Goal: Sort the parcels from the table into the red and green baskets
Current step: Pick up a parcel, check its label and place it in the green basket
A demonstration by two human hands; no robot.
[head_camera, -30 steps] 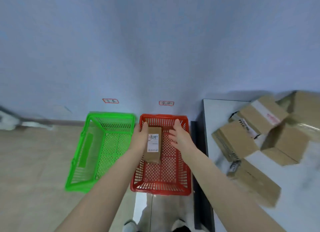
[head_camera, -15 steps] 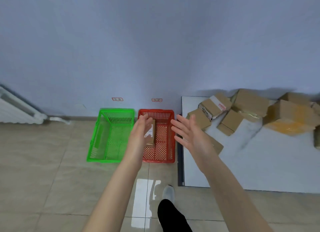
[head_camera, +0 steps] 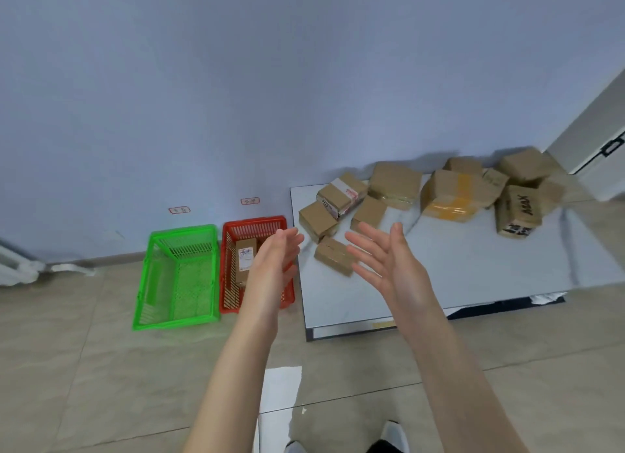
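One parcel (head_camera: 244, 249) is lying in the red basket (head_camera: 257, 222); the green basket (head_camera: 182, 231) is looking empty, I think. The left hand (head_camera: 274, 259) and right hand (head_camera: 385, 263) are hovering, fingers spread, holding nothing. Many boxes (head_camera: 449, 195) are waiting on the table (head_camera: 456, 270).

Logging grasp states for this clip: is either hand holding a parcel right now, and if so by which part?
Nothing is held. The left hand and right hand are both open and empty; the labelled parcel lies in the red basket.
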